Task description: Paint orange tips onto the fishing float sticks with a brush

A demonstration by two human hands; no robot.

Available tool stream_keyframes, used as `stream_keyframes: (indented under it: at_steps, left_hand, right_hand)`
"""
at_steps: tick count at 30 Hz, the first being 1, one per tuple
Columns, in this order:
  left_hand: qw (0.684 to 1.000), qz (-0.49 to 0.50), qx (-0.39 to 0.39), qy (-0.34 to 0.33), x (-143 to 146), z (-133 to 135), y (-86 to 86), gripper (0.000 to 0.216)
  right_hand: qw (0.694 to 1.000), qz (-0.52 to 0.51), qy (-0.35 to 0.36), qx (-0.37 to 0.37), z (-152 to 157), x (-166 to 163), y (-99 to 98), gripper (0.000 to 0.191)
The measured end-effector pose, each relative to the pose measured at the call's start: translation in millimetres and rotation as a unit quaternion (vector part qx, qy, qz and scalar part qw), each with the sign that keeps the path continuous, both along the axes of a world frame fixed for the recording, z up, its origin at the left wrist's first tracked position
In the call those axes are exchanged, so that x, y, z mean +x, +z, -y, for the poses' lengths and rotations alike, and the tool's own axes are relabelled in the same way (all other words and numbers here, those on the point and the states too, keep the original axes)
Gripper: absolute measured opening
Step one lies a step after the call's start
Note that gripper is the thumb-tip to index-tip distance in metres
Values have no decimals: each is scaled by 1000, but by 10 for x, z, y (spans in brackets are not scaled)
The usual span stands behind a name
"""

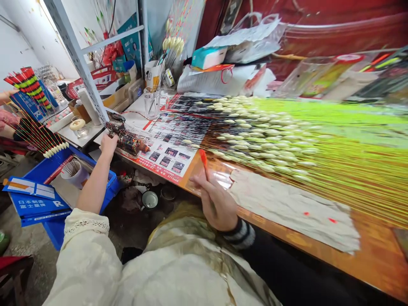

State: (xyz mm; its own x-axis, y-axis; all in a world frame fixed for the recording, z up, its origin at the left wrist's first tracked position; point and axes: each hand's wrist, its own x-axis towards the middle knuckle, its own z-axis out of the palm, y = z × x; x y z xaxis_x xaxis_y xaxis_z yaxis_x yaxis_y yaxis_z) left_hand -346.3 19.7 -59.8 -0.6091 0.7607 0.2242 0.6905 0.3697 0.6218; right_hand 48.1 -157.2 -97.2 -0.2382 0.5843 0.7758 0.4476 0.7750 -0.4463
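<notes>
In my right hand [218, 202] is a slim paintbrush [203, 159] with a bright orange-red tip, held upright between thumb and fingers over the table's front edge. My left hand [109, 144] reaches far left, its curled fingers at the near end of a dark, paint-spattered small machine [129, 142]; what they grip is hidden. To the right of the machine lies a printed sheet [172, 159]. Many fishing floats [264, 140] with cream bodies, dark stems and yellow-green tips lie in rows beyond the brush. A wrinkled cloth [293, 208] with red spots lies to the brush's right.
A metal shelf post [78, 59] rises behind the machine. A glass mug [153, 102] holding thin sticks stands at the back. A blue crate [108, 182] sits below, left. At the far left, another person's hand [5, 97] is near racked red-tipped floats [30, 85].
</notes>
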Motion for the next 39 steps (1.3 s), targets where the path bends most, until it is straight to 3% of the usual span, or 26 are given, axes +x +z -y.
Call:
stream_keyframes:
  at_steps: [4,8,11,13,16,18,23,28,34,39]
  left_hand:
    - [999,-16,36,-23,-33,59,-11,31]
    - [988,-73,123,-60,31,324,64,30]
    - [960,-146,183,-151,215,585,172,31]
    - [910,-250,185,-274,387,717,240,31]
    - [802,-405,149,-414,635,780,295,34]
    - [774,-444,135,-431,746,741,289,36]
    - [776,-447,130,-426,816,598,249,27]
    - [752,-438,82,-486,780,500,427,28]
    - [694,-402,-65,-594,791,77,726,20]
    - [664,-318,-213,-642,834,-337,821,25]
  right_hand:
    - [1000,-3,28,-14,-425,-427,68,42]
    - [1000,5,10,-3,-865,-917,60,36]
    - [1000,29,-1,-2,-1107,-1225,17,33]
    - [999,39,-9,-12,-1207,-1368,-20,31]
    - [999,31,-9,-33,-1283,-1475,-83,28]
    - [999,16,-6,-46,-1307,-1486,-122,25]
    - [998,10,-12,-57,-1324,-1453,-157,17]
    - [998,2,-5,-65,-1319,-1462,-146,14]
    - [998,-7,-12,-53,-1316,-1466,-141,15]
    - [999,14,-17,-44,-1317,-1461,-141,19]
